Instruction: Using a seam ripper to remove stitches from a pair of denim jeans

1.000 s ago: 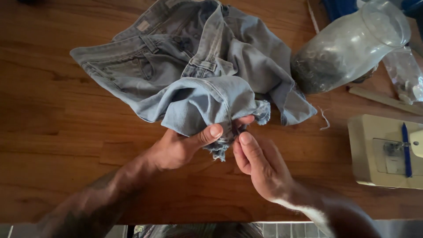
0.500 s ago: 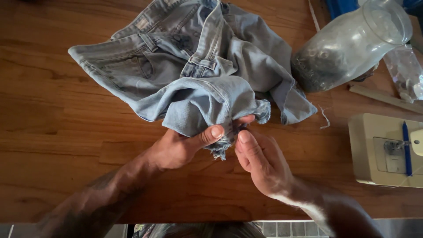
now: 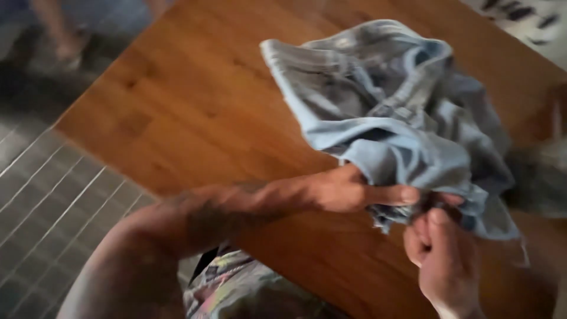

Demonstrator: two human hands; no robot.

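Observation:
A crumpled pair of light blue denim jeans lies on the wooden table. My left hand pinches a frayed edge of the denim between thumb and fingers. My right hand comes up from the lower right and grips the same frayed bit of fabric, right beside the left thumb. The picture is blurred by head movement, so fine detail of the frayed part is lost.
Grey tiled floor shows at the lower left, beyond the table's edge. A blurred clear jar sits at the right edge behind the jeans. Another person's legs stand at the top left.
The view has swung left and tilted, so the table now runs diagonally and the floor appears. Both hands still hold the frayed denim edge; the jar and the white machine have slid out to the right.

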